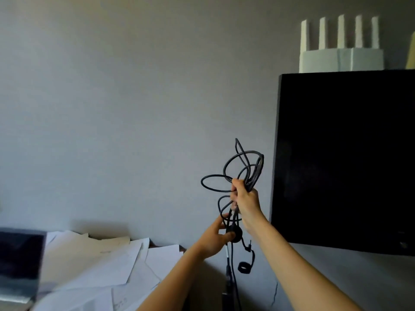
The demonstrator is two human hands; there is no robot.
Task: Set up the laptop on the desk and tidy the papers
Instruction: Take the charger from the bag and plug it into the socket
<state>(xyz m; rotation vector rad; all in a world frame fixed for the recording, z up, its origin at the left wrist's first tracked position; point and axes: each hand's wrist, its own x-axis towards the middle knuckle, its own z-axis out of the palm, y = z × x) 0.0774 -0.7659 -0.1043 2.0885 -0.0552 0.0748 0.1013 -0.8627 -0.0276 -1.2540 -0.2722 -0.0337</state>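
A tangled black cable [244,167] is held up in front of the grey wall. My right hand [246,202] grips the bundle of loops near its middle. Just below, my left hand [215,240] holds the lower strands beside a round black ferrite piece [235,234]. The cable's lower end hangs down with a small coiled strap [245,267] on it. An open laptop [19,263] stands at the far left on the desk. Loose white papers [101,265] lie scattered across the desk to its right.
A large black cabinet [345,158] fills the right side, with white foam packing [341,50] on top. The plain grey wall [134,108] stands behind the desk.
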